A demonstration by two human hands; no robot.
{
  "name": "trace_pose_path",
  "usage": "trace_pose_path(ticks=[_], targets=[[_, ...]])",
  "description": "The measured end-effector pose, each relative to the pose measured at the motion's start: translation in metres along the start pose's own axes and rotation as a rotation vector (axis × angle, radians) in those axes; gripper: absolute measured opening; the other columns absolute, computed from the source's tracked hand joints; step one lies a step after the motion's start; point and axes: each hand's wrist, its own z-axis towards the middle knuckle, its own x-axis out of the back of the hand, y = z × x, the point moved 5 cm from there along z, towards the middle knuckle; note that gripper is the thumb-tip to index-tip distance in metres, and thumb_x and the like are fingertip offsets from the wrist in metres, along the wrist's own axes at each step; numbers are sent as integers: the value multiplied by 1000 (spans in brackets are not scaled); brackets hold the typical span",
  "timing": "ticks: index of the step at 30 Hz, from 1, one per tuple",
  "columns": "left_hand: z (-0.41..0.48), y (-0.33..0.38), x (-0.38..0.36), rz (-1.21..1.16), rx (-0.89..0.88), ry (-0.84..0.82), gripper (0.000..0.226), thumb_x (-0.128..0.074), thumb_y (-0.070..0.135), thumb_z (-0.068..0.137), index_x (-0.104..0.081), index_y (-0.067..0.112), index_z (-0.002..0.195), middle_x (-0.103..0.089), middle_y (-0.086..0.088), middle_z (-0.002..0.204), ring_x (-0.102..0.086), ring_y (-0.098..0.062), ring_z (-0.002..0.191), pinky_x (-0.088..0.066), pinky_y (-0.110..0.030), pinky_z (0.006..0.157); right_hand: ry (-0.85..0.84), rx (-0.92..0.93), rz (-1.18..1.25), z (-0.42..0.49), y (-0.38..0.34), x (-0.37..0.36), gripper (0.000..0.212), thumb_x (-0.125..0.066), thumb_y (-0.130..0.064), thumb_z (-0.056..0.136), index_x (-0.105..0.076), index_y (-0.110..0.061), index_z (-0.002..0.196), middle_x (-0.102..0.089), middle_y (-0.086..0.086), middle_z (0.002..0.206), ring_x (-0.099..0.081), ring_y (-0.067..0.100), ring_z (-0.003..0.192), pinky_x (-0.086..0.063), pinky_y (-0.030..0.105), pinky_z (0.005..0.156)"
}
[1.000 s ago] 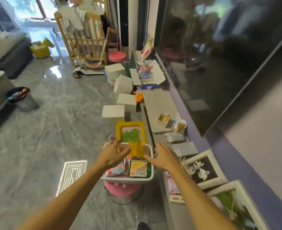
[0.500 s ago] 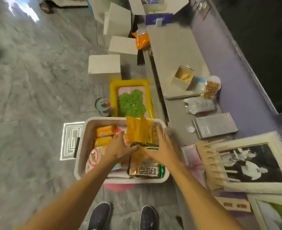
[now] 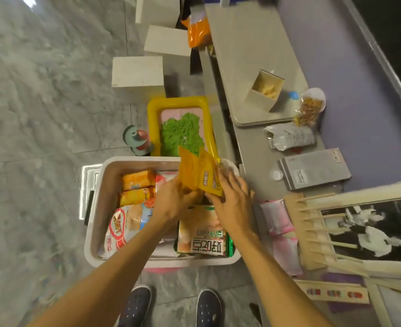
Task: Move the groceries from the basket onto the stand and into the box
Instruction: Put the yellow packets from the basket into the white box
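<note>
Both hands lifting the yellow packet out of the basket

Left hand [image 3: 171,199] and right hand [image 3: 230,199] are pinching the yellow packet [image 3: 199,175] at the basket's [image 3: 93,223] 1 o'clock corner, probably keeping the floppy thing upright; the other snacks are sitting inside.

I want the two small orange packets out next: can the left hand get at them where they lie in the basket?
Probably yes. The orange packets lie uncovered on top, beside the left hand in the basket. But that hand looks busy gripping the yellow packet.
</note>
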Motion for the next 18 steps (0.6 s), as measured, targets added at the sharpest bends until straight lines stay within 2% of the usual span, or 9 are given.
trace_pose_path(ticks=[1, 3, 6, 8, 10, 14, 16, 18], targets=[[-3, 9, 7, -5, -7, 15, 24, -82, 42, 81, -61, 32, 75, -68, 18, 65, -67, -2, 64, -39, -11, 52, 19, -10, 104, -2, -4, 9, 81, -66, -58, 95, -35, -34, 166, -43, 6, 167, -38, 30, 152, -41, 58, 115], [-12, 33, 25, -35, -22, 50, 31, -79, 47, 79, -55, 31, 66, -63, 18, 57, -65, -4, 60, -38, -17, 51, 55, -23, 278, -8, -15, 30, 79, -64, -60, 95, -37, -35, 165, -49, 7, 163, -48, 30, 147, -50, 55, 112], [-29, 87, 60, -71, -111, 56, 30, -82, 45, 84, -63, 28, 70, -68, 21, 61, -65, -3, 59, -39, -15, 50, 137, 7, 378, -11, -43, 90, 71, -71, -49, 96, -47, -29, 160, -60, 3, 152, -64, 24, 129, -57, 43, 103], [-44, 131, 87, -84, -186, 66, 32, -82, 42, 87, -67, 18, 73, -71, 11, 64, -66, -13, 59, -44, -24, 48, 195, 47, 402, -14, -63, 137, 66, -76, -39, 96, -52, -25, 156, -64, -1, 145, -68, 16, 118, -58, 32, 99], [-56, 174, 114, -71, -268, 72, 37, -79, 44, 89, -65, 14, 74, -70, 2, 65, -64, -19, 58, -48, -34, 53, 269, 88, 430, -16, -82, 189, 66, -78, -35, 95, -52, -26, 156, -66, -4, 141, -67, 11, 118, -58, 27, 97], [-86, 255, 172, -87, -368, 82, 26, -82, 39, 90, -68, 19, 78, -74, 7, 73, -69, -13, 66, -48, -21, 56, 343, 151, 492, -28, -121, 285, 67, -80, -32, 94, -53, -29, 155, -68, -8, 137, -66, 5, 117, -60, 30, 95], [-103, 292, 200, -91, -384, 84, 27, -84, 33, 87, -68, 14, 76, -73, 9, 74, -68, -15, 68, -46, -22, 56, 392, 143, 492, -40, -138, 333, 65, -80, -37, 94, -55, -31, 153, -71, -10, 133, -66, 1, 111, -61, 27, 92], [-118, 326, 230, -74, -413, 89, 29, -86, 35, 82, -68, 14, 73, -72, 8, 73, -66, -10, 65, -47, -20, 56, 429, 98, 470, -55, -154, 378, 58, -78, -46, 93, -61, -32, 147, -73, -12, 125, -68, 4, 105, -63, 30, 89]])
